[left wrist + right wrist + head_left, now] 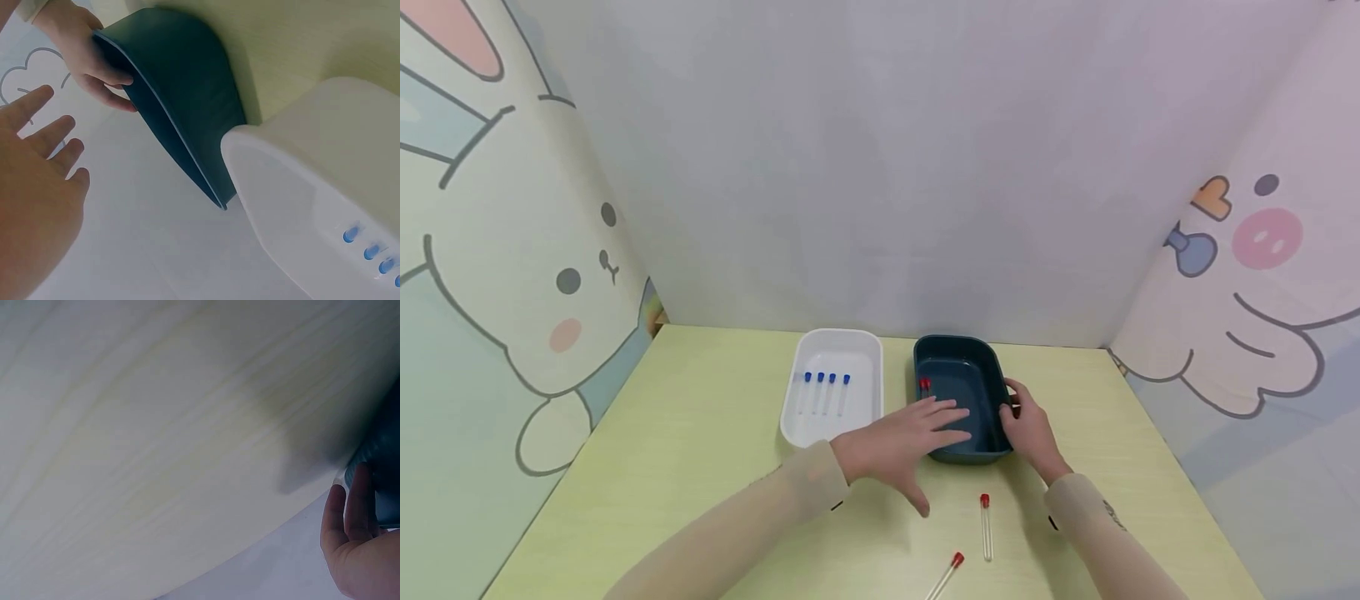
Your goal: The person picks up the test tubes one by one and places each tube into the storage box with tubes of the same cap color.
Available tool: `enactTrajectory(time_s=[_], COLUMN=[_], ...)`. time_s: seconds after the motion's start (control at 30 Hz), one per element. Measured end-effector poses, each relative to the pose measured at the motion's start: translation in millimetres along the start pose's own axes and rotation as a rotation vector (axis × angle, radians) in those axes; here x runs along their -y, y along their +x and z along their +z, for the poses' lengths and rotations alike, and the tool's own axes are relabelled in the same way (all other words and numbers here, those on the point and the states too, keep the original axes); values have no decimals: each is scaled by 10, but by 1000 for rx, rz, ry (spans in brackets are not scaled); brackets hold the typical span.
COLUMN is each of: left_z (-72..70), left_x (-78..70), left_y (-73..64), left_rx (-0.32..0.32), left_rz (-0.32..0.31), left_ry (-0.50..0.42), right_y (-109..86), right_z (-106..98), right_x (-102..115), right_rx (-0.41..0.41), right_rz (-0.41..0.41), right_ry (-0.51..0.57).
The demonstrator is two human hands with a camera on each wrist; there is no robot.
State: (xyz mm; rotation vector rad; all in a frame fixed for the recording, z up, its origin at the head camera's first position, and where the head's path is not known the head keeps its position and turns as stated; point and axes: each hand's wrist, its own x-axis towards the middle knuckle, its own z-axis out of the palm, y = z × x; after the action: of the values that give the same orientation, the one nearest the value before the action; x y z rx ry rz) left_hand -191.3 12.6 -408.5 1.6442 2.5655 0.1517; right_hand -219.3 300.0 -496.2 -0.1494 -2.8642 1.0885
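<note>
A dark teal tray [973,457] sits toward the back of the table. My right hand [1032,433] grips its right wall, thumb at the rim and fingers on the outer side; those fingers [357,500] show against the wall in the right wrist view. My left hand [902,442] reaches over the tray's front left corner, fingers spread and holding nothing. Red-capped test tubes [925,384] lie inside at the left, partly hidden by that hand. In front of the tray, one red-capped test tube [987,529] and another red-capped tube [957,560] lie on the table.
Left of the teal tray stands a white tray [867,354], holding several blue-capped test tubes [832,379] in a row. The light wooden table [700,417] ends at a pale back wall [880,208]. Cartoon-printed panels [505,275] flank both sides.
</note>
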Motion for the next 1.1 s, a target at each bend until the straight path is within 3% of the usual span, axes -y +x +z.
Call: enactTrajectory(time_s=[0.17,0.83,0.97,1.1], left_z=[60,567,638,674], left_x=[-64,-244,-284,-302], left_y=[-18,-184,-217,-230], left_rx=[15,84,76,101], left_rz=[47,147,185,192], left_ry=[40,22,47,10], right_y=[-6,-8,-8,-6], right_z=[-7,-7,-7,-8], right_x=[-4,-3,0,-2], right_rx=[-14,-8,-6,-1], right_rz=[-14,-7,-6,-7], right_ry=[4,11,8,9])
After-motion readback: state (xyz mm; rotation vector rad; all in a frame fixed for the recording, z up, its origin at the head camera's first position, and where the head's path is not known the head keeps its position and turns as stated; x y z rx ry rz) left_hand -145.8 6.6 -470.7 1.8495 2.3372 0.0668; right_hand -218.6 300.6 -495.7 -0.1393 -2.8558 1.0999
